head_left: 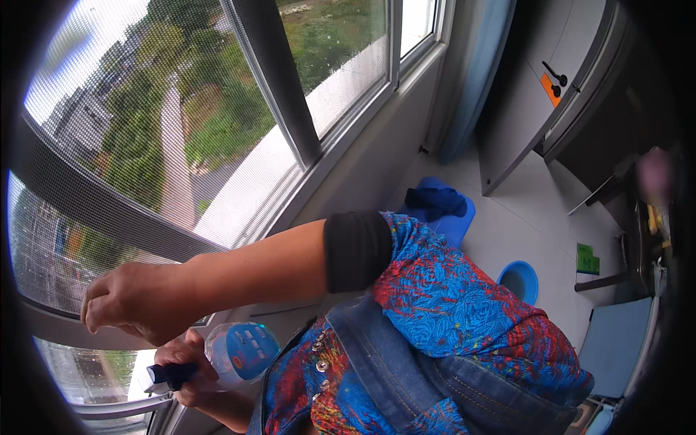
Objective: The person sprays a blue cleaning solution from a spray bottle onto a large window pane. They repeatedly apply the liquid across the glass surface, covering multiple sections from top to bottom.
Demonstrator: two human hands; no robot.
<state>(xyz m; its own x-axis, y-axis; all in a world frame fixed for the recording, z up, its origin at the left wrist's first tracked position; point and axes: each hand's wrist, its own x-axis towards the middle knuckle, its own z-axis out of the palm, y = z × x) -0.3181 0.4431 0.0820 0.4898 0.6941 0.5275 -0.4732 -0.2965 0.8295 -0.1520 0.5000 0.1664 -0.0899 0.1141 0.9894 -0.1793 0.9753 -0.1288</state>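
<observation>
My left hand [187, 364] is closed around the neck of a clear plastic spray bottle [217, 356] with a dark trigger head [173, 375] and a blue label bearing writing. The bottle lies tilted close to my denim apron [380, 370]. Above it in the view, my right hand [144, 299] reaches out in front of the window frame [81, 326], back of the hand up and fingers curled down. Its palm is hidden, so whether it holds anything cannot be seen. A mesh-screened window [136, 136] fills the space beyond both hands.
Along the wall runs the window sill [359, 119]. On the tiled floor are a blue plastic stool [462, 217] with a dark cloth [435, 202] on it, and a blue basin [519, 269]. A door [522, 109] stands beyond; a light-blue chair [614, 342] is behind me.
</observation>
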